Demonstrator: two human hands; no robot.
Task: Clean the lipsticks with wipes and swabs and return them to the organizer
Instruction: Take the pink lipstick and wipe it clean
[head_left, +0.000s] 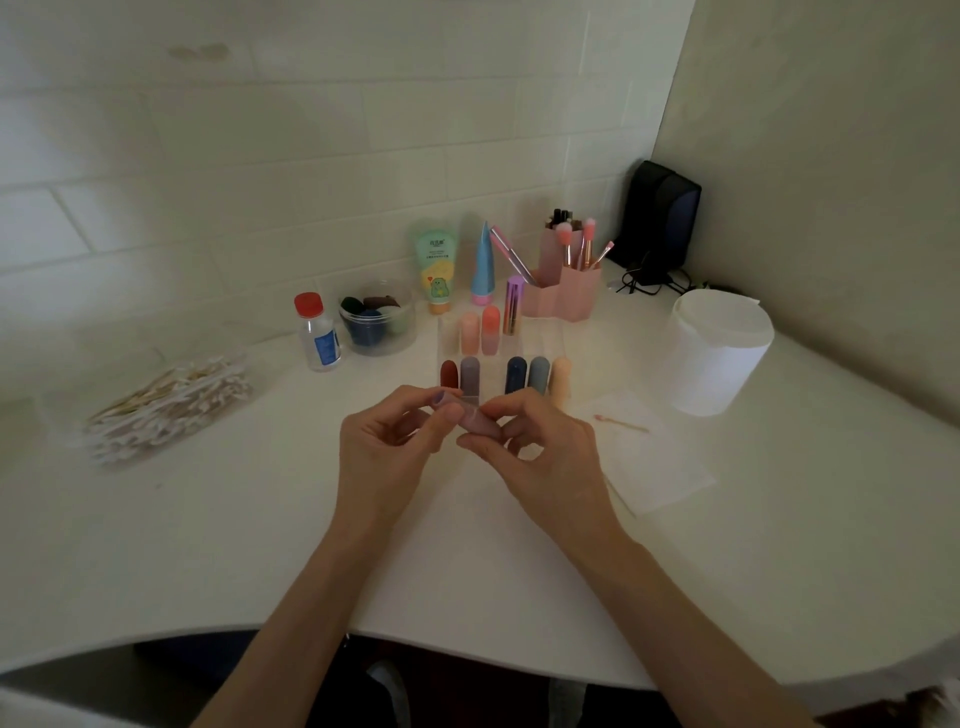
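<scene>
Both hands meet over the middle of the white table. My left hand (387, 441) and my right hand (535, 447) together pinch a small dusty-pink lipstick (480, 422) lying sideways between their fingertips. Just behind them stands a clear organizer (545, 338) holding several lipsticks: red, grey, navy, blue-grey and peach in front, two peach ones and a metallic purple one behind. A used swab (621, 423) with a pink tip lies on a white wipe (654, 457) to the right. A pile of cotton swabs (171, 405) lies at the left.
A red-capped bottle (318, 332) and a clear jar (378, 318) stand at the back left. Two tubes, a pink brush holder (566, 280), a white wipe roll (714, 353) and a black speaker (662, 213) line the back. The curved table edge runs near me.
</scene>
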